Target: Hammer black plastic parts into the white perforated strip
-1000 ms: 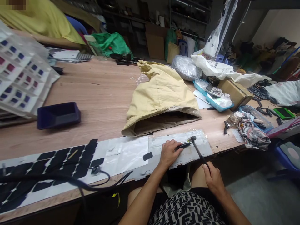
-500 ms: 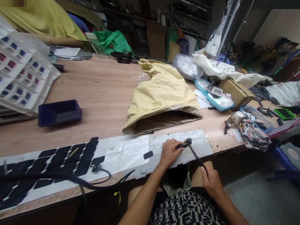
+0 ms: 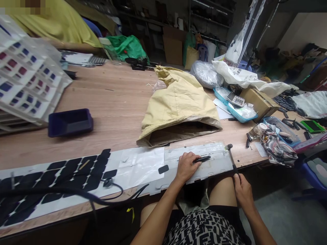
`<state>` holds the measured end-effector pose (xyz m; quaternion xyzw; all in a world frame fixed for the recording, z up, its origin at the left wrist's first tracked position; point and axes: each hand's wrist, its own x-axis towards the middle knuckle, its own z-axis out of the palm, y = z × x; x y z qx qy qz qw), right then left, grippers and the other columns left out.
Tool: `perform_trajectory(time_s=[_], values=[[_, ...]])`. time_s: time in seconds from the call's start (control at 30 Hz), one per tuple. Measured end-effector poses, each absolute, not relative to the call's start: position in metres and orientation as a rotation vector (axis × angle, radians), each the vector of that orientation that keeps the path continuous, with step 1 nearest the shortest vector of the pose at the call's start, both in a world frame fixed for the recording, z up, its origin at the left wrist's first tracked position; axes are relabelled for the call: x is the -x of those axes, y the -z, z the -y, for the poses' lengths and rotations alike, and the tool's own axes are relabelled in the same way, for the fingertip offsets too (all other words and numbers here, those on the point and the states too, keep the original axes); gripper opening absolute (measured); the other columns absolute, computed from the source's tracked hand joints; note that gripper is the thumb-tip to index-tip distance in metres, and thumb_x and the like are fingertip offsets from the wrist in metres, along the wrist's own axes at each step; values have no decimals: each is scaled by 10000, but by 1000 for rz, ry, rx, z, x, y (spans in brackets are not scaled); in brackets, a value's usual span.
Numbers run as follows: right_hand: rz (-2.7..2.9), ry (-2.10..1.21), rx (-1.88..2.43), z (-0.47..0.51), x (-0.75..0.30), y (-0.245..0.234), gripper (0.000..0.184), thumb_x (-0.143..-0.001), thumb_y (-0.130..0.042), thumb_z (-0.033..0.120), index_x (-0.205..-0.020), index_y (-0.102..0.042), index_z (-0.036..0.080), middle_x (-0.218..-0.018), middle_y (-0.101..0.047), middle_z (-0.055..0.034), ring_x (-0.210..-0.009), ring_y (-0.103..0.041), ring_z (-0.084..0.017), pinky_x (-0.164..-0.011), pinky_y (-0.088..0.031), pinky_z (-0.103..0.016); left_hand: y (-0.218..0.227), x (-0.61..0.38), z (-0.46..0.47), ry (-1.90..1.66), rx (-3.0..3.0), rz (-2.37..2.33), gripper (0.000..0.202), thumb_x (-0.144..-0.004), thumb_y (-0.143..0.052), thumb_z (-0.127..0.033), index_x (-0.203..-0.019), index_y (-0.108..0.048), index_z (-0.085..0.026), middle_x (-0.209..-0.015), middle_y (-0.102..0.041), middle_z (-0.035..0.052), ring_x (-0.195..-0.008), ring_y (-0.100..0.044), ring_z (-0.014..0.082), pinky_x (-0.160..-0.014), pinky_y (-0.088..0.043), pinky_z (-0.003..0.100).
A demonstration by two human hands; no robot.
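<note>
My left hand (image 3: 187,166) rests on a grey-white sheet (image 3: 222,164) at the table's front edge. Its fingers are closed on a slim black piece (image 3: 204,159) lying flat there; what kind of piece it is I cannot make out. My right hand (image 3: 243,188) grips a small hammer (image 3: 232,156) by its dark handle, low beside the table edge. The hammer's round dark head is up near the sheet's right end, apart from the black piece. A yellow cloth sack (image 3: 178,102) lies just beyond the sheet, its mouth facing me.
White paper with black rounded patches (image 3: 73,170) covers the front left, crossed by a black cable (image 3: 76,194). A dark blue tray (image 3: 70,123) and white plastic crate (image 3: 28,78) stand left. At right are blue baskets (image 3: 282,131) and a cardboard box (image 3: 258,103). A person in yellow is at back left.
The hammer has swung right, away from the black piece, as my right hand moved right. My left hand stays on the piece. The view has shifted slightly.
</note>
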<state>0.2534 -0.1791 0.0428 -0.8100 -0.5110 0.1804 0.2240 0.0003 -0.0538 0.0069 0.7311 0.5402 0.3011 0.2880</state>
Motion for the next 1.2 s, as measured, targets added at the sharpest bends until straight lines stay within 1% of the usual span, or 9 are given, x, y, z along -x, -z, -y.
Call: perform_trajectory(time_s=[0.23, 0.43, 0.57, 0.67, 0.73, 0.87, 1.03, 1.13, 1.2], values=[[1347, -372, 2375, 175, -277, -15, 407, -921, -264, 515, -857, -546, 228, -657, -620, -36, -605, -570, -208, -559, -339, -271, -16, 6, 61, -841, -2024, -1257, 166, -794, -693, -299, -954, -730, -276, -897, -654, 22, -935, -528, 229, -865, -380, 401], [1401, -298, 2364, 177, -277, -1, 379, -935, -272, 472, -885, -544, 212, -645, -601, -30, -579, -548, -194, -543, -287, -269, -16, 21, 109, -818, -2175, -928, 184, -748, -723, -212, -915, -731, -290, -1141, -605, 33, -1106, -494, 249, -956, -405, 408], [1396, -308, 2353, 177, -277, 0, 362, -941, -272, 468, -874, -522, 214, -652, -601, -34, -597, -557, -197, -546, -289, -270, -9, 23, 136, -817, -2309, -1015, 194, -739, -704, -164, -905, -712, -263, -1272, -556, 58, -1223, -433, 306, -1016, -381, 474], [1393, -325, 2350, 176, -278, 0, 361, -942, -272, 471, -864, -517, 218, -651, -603, -33, -604, -565, -200, -551, -298, -270, -11, 19, 142, -806, -2331, -1071, 182, -716, -736, -204, -889, -703, -251, -1280, -554, 70, -1233, -427, 331, -1023, -377, 506], [1397, -326, 2352, 176, -278, -1, 366, -940, -273, 470, -865, -526, 216, -643, -603, -32, -594, -565, -199, -548, -296, -271, -15, 17, 137, -810, -2288, -1082, 205, -715, -745, -232, -915, -702, -249, -1223, -586, 73, -1188, -467, 314, -991, -409, 484], [1399, -329, 2369, 175, -278, -2, 356, -935, -269, 460, -875, -519, 214, -653, -607, -38, -586, -566, -199, -544, -283, -275, -24, 11, 96, -900, -2121, -1166, 189, -806, -666, -282, -988, -692, -237, -978, -664, 57, -979, -568, 237, -858, -478, 392], [1391, -360, 2385, 176, -277, 0, 335, -941, -264, 455, -879, -496, 221, -634, -592, -30, -580, -571, -204, -543, -281, -278, -30, -13, -9, -1144, -1816, -1489, 234, -823, -621, -336, -1001, -698, -206, -876, -678, 48, -862, -614, 209, -822, -489, 345], [1394, -335, 2357, 177, -278, 2, 338, -943, -268, 461, -881, -500, 223, -623, -589, -25, -579, -579, -206, -535, -283, -279, -35, -34, -69, -1129, -1665, -1647, 268, -810, -619, -350, -1003, -705, -185, -940, -702, 80, -926, -641, 227, -862, -482, 330], [1400, -320, 2336, 177, -278, 4, 337, -945, -272, 462, -873, -500, 225, -618, -591, -21, -562, -577, -202, -532, -284, -279, -35, -45, -96, -990, -1540, -1746, 348, -809, -623, -413, -1056, -693, -179, -1010, -710, 126, -1009, -639, 281, -879, -474, 368]])
